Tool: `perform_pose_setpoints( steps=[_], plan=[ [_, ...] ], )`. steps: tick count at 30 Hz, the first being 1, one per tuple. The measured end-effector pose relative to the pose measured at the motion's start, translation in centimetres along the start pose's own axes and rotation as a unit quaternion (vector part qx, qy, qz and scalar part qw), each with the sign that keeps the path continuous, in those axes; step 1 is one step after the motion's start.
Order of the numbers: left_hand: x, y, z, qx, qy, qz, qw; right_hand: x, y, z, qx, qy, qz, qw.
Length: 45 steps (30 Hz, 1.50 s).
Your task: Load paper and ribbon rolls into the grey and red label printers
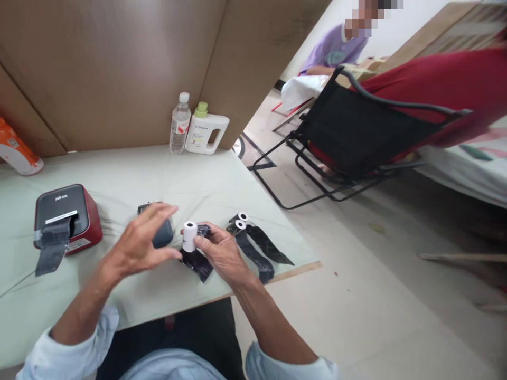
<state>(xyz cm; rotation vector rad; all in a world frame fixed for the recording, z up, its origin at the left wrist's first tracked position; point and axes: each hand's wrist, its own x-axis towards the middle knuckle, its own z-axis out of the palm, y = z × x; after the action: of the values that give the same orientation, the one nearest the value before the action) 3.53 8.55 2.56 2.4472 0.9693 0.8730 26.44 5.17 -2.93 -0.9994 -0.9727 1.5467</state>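
Note:
My right hand (222, 250) grips a small white paper roll (189, 238), with a crumpled dark strip (198, 265) hanging below it. To the left of the roll, my left hand (140, 240) is raised with thumb and fingers apart, holding nothing. Partly hidden behind it lies a dark blue-grey object (163, 234). Two more rolls (240, 225) with long black strips (255, 253) rest on the table to the right of my right hand. A red and black printer-like box (65, 219) stands at the left, a dark strip coming out of its front.
Against the brown panel on the pale table (130, 171) stand a clear bottle (180, 126) and a white jug (204, 133). An orange bottle (18, 150) leans at far left. Beyond the table's right edge are a black folding chair (356, 124) and a seated person (336, 50) in purple.

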Motion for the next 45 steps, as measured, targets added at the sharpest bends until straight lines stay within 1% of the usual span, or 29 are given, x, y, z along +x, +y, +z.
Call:
perform_pose_setpoints(
  steps=[2,4,6,9,13,15,19,22,24,26,28,30,32,36,37,39,42,43,45],
  plan=[
    [0.1,2.0,0.8,0.044,-0.008,0.013,0.999,-0.3,-0.3,0.9,0.019,0.003,-0.008,1.000],
    [0.2,3.0,1.3,0.076,-0.003,0.018,0.997,-0.5,-0.6,1.6,0.024,0.008,-0.017,1.000],
    [0.3,3.3,1.3,0.073,0.003,0.026,0.997,-0.6,-0.9,2.0,0.028,-0.002,-0.010,1.000],
    [0.4,3.6,0.8,0.064,-0.001,0.034,0.997,-0.7,-1.6,2.4,0.032,-0.021,0.009,0.999],
    [0.4,4.4,0.5,0.116,0.002,0.034,0.993,-1.1,-2.2,2.7,0.009,0.006,-0.005,1.000],
    [0.4,4.7,0.6,0.111,0.006,0.037,0.993,-1.3,-2.3,2.8,0.003,0.006,-0.009,1.000],
    [0.3,5.0,0.5,0.025,0.017,0.052,0.998,-1.7,-2.3,3.0,0.070,-0.040,0.006,0.997],
    [0.2,5.2,0.3,0.007,0.025,0.049,0.998,-1.9,-2.3,3.2,0.095,-0.036,0.015,0.995],
    [0.1,5.3,0.3,0.038,0.022,0.051,0.998,-2.0,-2.4,3.4,0.071,-0.025,0.013,0.997],
    [0.1,5.5,0.4,0.095,0.014,0.055,0.994,-2.1,-2.5,3.6,0.030,-0.011,0.002,0.999],
    [0.0,5.6,0.5,0.162,0.008,0.060,0.985,-2.1,-2.6,3.9,-0.003,0.007,-0.016,1.000],
    [0.0,5.8,0.5,0.207,0.008,0.066,0.976,-2.0,-2.7,4.1,-0.016,0.020,-0.032,0.999],
    [0.0,5.9,0.3,0.197,0.020,0.076,0.977,-2.1,-2.6,4.1,-0.004,0.017,-0.032,0.999],
    [-0.4,5.9,-0.2,0.100,0.032,0.092,0.990,-2.1,-1.9,3.7,0.063,-0.030,0.001,0.998],
    [-0.5,5.9,-0.1,0.101,0.027,0.094,0.990,-2.1,-1.7,3.7,0.072,-0.040,0.008,0.997],
    [-1.0,5.9,0.4,0.144,0.018,0.101,0.984,-2.1,-1.0,3.7,0.074,-0.045,0.015,0.996],
    [-1.6,6.0,1.5,0.218,0.002,0.089,0.972,-2.0,0.0,3.8,0.059,-0.017,0.014,0.998],
    [-1.8,5.9,1.8,0.224,-0.008,0.077,0.971,-2.0,0.3,3.8,0.050,-0.006,0.016,0.999],
    [-2.0,5.4,1.7,0.202,-0.038,0.057,0.977,-2.0,0.7,3.7,0.029,0.009,0.022,0.999]
  ],
)
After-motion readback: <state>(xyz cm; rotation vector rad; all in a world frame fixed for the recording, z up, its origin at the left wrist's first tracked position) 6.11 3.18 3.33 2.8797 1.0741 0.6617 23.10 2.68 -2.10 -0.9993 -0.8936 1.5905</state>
